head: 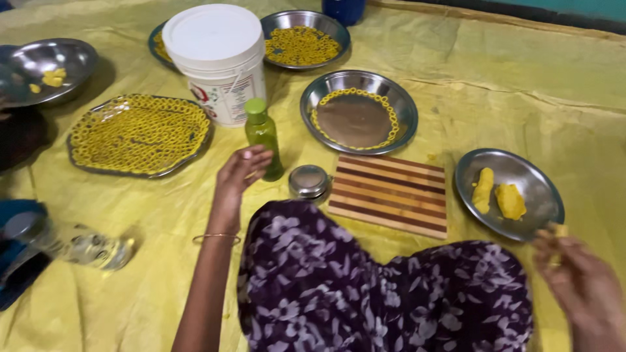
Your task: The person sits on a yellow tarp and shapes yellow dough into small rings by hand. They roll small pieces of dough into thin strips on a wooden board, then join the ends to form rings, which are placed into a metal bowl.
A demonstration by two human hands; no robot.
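Observation:
My left hand (238, 179) reaches toward a small green bottle (263, 137) standing on the yellow sheet; its fingertips are at the bottle's side, and I cannot tell whether they grip it. My right hand (580, 280) is blurred at the lower right and pinches a small piece of yellow dough (559, 231) by the rim of a steel plate (521, 166) that holds two dough lumps (497, 193). A striped wooden board (390, 191) lies between the hands. A small steel lidded tin (308, 182) sits next to the board.
A white lidded bucket (218, 58) stands behind the bottle. Steel plates with yellow dough rings: a large tray (138, 134), one ringed along its edge (358, 111), one at the back (301, 39). A steel bowl (47, 68) is far left, a clear plastic bottle (85, 246) lies at left.

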